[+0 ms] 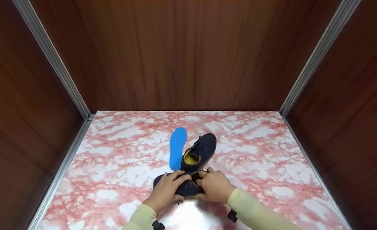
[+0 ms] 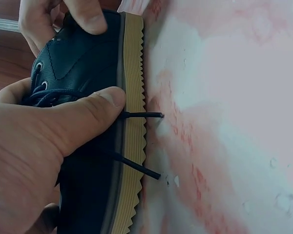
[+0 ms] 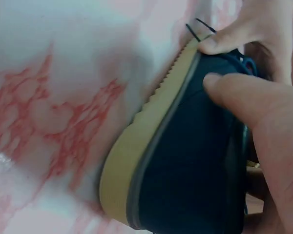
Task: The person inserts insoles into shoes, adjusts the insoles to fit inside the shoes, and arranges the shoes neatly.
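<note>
A dark navy lace-up shoe [image 1: 187, 189] lies crosswise in front of me, toe to the left, held by both hands. My left hand [image 1: 166, 190] grips it over the laces, thumb on the near side above the ribbed tan sole [image 2: 132, 58]. Around the ankle opening, my right hand [image 1: 216, 187] holds the heel half, its thumb against the near side and its other fingers at the opening. Two lace ends [image 2: 141, 168] hang down over the sole. What lies inside this shoe is hidden by the fingers.
Just beyond the hands sits a second navy shoe [image 1: 210, 145], toe pointing away, with yellow inside [image 1: 191, 158]. A blue insole [image 1: 177, 148] lies flat to its left. Wood-grain panels [image 1: 188, 57] enclose the red-and-white marbled tabletop [image 1: 118, 153] at the back and both sides.
</note>
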`<state>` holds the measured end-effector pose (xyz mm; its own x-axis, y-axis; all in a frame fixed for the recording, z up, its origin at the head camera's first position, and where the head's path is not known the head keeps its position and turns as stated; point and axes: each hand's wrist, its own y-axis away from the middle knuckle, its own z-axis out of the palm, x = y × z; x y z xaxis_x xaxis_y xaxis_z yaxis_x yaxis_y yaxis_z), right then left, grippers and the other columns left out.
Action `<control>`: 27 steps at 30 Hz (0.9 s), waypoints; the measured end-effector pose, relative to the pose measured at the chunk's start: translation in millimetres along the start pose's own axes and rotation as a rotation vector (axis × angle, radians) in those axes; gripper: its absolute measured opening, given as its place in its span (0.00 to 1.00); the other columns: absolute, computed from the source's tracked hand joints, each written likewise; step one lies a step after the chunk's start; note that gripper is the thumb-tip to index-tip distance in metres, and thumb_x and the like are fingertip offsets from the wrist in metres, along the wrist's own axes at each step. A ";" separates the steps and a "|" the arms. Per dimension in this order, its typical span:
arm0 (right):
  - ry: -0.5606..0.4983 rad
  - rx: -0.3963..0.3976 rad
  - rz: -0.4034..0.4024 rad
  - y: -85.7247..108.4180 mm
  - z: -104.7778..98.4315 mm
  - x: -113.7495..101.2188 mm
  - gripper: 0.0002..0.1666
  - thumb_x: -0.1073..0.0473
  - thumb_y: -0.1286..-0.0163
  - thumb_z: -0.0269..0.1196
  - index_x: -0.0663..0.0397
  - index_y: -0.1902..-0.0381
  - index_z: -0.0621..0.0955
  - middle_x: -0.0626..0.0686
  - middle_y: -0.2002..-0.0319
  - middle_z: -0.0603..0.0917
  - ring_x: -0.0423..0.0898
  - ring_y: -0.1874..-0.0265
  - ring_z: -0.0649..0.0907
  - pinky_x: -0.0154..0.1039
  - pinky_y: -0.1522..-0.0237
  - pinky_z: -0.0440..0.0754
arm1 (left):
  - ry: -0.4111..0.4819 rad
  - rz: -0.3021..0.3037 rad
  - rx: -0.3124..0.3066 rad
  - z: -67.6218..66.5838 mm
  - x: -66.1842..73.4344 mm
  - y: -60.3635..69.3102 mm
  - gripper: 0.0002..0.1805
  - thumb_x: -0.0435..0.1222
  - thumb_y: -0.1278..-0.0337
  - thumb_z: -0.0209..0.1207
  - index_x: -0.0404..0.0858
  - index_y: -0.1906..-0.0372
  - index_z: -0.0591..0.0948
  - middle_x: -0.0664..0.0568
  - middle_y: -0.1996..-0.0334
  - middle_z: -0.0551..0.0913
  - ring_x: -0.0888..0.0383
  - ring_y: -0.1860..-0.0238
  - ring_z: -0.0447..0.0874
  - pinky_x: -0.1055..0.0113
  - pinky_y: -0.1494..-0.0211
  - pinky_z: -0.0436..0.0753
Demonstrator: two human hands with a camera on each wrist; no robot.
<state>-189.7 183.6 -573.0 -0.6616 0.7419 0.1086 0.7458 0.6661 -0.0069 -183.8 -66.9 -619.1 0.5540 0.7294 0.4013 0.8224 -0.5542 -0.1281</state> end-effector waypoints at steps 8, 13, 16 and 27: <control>-0.249 0.208 0.084 11.2 12.6 3.9 0.18 0.43 0.15 0.60 0.46 0.49 0.89 0.50 0.47 0.91 0.51 0.56 0.90 0.50 0.52 0.91 | -0.018 0.032 -0.038 -0.2 1.8 1.2 0.46 0.46 0.46 0.81 0.63 0.22 0.72 0.47 0.20 0.74 0.43 0.21 0.75 0.31 0.21 0.74; -0.412 0.376 0.211 17.6 20.9 3.4 0.15 0.63 0.28 0.73 0.47 0.46 0.87 0.50 0.51 0.83 0.46 0.68 0.88 0.41 0.64 0.90 | -0.025 0.058 -0.086 -5.9 3.6 4.0 0.45 0.42 0.44 0.81 0.66 0.23 0.73 0.49 0.20 0.73 0.45 0.19 0.72 0.33 0.19 0.72; -0.514 0.356 0.253 18.5 19.3 3.7 0.20 0.67 0.33 0.74 0.50 0.44 0.88 0.50 0.54 0.83 0.45 0.67 0.87 0.39 0.63 0.88 | -0.012 0.081 -0.096 -8.9 3.7 5.5 0.44 0.38 0.44 0.81 0.65 0.24 0.74 0.49 0.19 0.73 0.43 0.17 0.70 0.32 0.18 0.70; -0.724 0.191 0.229 13.2 13.7 -9.8 0.23 0.68 0.36 0.70 0.53 0.43 0.89 0.52 0.56 0.90 0.39 0.65 0.84 0.34 0.62 0.85 | 0.029 0.132 0.007 -16.0 -7.4 13.4 0.41 0.24 0.43 0.71 0.62 0.29 0.80 0.44 0.19 0.73 0.33 0.17 0.68 0.30 0.18 0.71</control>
<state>-174.5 186.2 -587.8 -0.4272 0.6838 -0.5915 0.8872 0.4430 -0.1287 -179.0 -86.2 -609.3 0.6534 0.6385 0.4067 0.7438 -0.6415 -0.1879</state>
